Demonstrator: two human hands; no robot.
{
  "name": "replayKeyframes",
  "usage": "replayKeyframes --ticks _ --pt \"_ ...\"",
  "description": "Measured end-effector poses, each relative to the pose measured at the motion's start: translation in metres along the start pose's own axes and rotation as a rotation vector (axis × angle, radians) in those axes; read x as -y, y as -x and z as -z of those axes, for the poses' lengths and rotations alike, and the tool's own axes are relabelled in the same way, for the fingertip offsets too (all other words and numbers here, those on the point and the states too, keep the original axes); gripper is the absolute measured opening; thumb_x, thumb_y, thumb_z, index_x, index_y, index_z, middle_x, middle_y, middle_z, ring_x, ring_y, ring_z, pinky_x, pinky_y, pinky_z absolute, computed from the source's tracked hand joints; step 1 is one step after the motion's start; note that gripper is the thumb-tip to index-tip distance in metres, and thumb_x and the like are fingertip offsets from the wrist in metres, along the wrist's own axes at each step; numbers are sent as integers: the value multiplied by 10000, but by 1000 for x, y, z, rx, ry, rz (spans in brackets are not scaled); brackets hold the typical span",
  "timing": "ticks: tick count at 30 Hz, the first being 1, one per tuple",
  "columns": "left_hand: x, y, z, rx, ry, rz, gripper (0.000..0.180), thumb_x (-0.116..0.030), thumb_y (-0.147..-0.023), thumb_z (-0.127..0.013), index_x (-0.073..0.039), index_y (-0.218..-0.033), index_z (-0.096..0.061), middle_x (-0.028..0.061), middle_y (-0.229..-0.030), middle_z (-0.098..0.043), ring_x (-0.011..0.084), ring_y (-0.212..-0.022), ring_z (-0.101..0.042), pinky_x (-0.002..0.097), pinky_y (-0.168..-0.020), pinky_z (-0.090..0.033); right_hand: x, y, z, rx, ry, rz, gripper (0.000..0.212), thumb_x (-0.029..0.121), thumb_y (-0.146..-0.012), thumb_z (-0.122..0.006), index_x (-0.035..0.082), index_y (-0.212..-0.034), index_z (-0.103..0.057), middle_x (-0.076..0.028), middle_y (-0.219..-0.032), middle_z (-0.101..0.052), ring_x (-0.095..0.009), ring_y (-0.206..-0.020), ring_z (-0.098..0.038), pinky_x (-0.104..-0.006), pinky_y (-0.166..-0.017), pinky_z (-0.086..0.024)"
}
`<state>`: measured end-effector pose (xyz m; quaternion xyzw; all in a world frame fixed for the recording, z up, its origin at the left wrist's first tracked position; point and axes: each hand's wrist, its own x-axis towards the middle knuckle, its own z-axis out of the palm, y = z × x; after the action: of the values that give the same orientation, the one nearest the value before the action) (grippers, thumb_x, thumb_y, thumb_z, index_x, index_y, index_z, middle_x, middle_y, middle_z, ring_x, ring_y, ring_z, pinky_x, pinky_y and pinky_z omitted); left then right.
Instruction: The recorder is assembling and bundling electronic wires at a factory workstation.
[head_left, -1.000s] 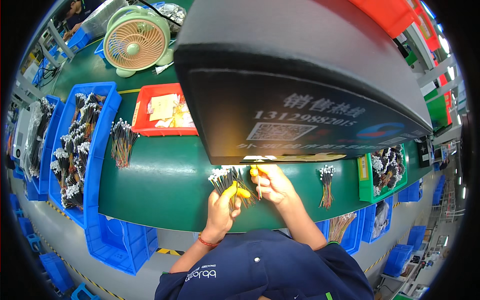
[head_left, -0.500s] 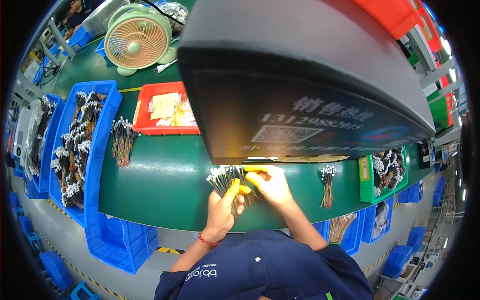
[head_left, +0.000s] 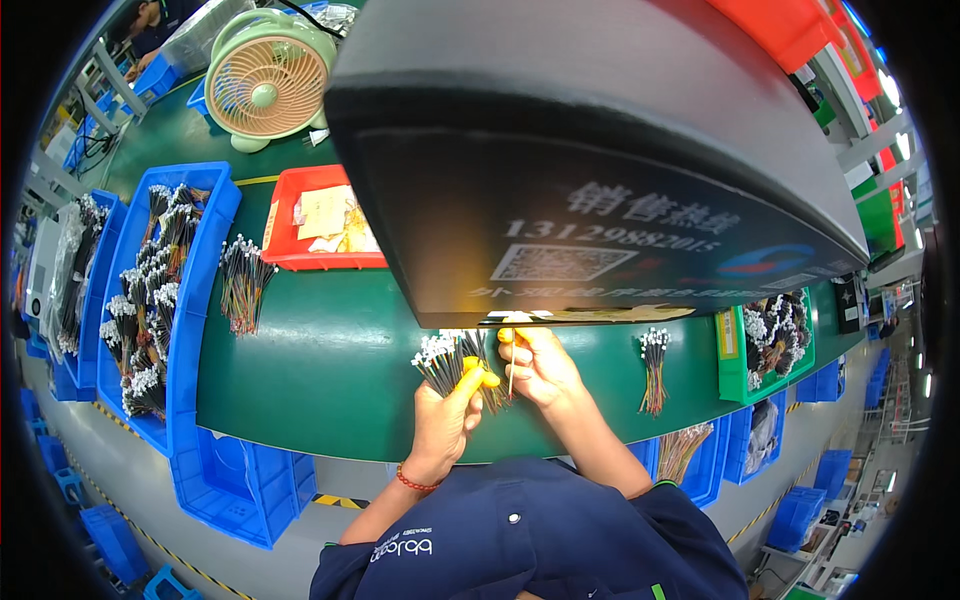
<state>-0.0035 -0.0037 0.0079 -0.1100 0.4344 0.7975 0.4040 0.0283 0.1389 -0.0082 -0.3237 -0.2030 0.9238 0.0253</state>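
My left hand, yellow covers on its fingertips, is closed around a bundle of wire leads with white connectors at the far end and dark and coloured wires below. To its right, my right hand, also with yellow fingertip covers, pinches one thin wire lead that hangs down from the fingers. Its upper end lies at the lower edge of a black box-shaped device, where detail is hard to make out. A smaller bundle of leads lies on the green table to the right.
Another pile of leads lies left, beside a blue bin full of bundles. Behind are a red tray with bags and a green fan. A green bin with leads stands right. The black device overhangs the table's middle.
My right hand has drawn slightly away from the bundle, and a single lead now shows hanging from its fingers. My left hand keeps its hold, almost unmoved. The view has shifted slightly.
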Motion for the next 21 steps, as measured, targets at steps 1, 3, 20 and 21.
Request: replayKeyframes --ticks 1,3,20,21 --pt "0 0 0 -9 -1 -5 106 -49 -796 -549 -34 -896 -519 80 -731 -593 38 -479 -445 142 -343 -307 -2 -2 1 7 -36 -12 97 148 -846 -459 59 -822 -490 -10 -661 -491 -29 -428 -349 -145 -292 -261" --pt "-1 0 0 -17 -2 -9 104 -50 -797 -548 -35 -895 -517 83 -736 -593 40 -481 -447 141 -344 -307 -3 -3 -3 -9 -47 -8 102 152 -849 -455 62 -811 -487 -10 -656 -485 -31 -427 -345 -143 -289 -254" --pt "-2 -1 4 3 -12 -30 97 -81 -827 -501 -47 -918 -497 25 -714 -536 30 -464 -418 151 -329 -276 9 10 -8 34 140 -70 177 150 -843 -454 11 -744 -499 -3 -624 -456 -24 -400 -324 -145 -289 -261" --pt "-3 -1 3 0 20 -21 99 -77 -824 -504 -46 -918 -505 33 -724 -549 35 -480 -435 149 -334 -287 8 10 -8 18 111 -45 164 155 -842 -462 22 -752 -492 -11 -630 -462 -25 -392 -319 -142 -280 -261"
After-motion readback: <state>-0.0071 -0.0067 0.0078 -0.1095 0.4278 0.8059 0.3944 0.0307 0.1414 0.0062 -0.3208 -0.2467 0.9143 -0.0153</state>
